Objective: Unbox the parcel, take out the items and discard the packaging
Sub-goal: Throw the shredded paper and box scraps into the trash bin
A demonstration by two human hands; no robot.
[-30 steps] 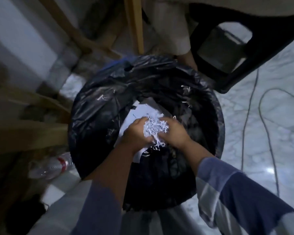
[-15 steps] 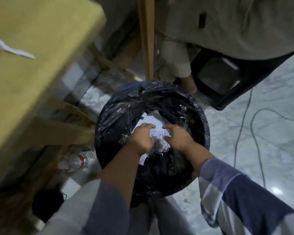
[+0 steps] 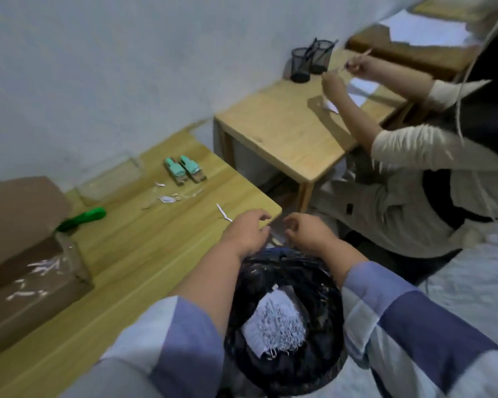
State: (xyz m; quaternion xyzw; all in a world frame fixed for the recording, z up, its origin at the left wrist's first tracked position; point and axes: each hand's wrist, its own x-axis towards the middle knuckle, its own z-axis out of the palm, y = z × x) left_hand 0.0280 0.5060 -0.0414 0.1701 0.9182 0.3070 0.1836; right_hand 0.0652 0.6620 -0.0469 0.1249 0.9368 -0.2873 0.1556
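A bin lined with a black bag (image 3: 322, 334) stands below me, and a wad of white shredded paper (image 3: 276, 323) lies inside it. My left hand (image 3: 246, 232) and my right hand (image 3: 308, 232) hover above the bin's far rim, at the corner of the wooden table (image 3: 144, 254). Both hold nothing, with fingers loosely curled and apart. The open cardboard box (image 3: 26, 268) sits on the table at the left, with paper shreds on its flap. Two small teal items (image 3: 184, 170) lie side by side near the wall. A green tool (image 3: 82, 218) rests beside the box.
Loose paper scraps (image 3: 167, 198) lie scattered on the table. A second person sits at the right, hands (image 3: 345, 76) working at another wooden desk (image 3: 293, 130) with two black mesh pen holders (image 3: 309, 61). A white wall runs behind both tables.
Both hands let go of the shredded paper, which now lies in the bin, and rose out of it. My view lifted from the bin up to the tabletop.
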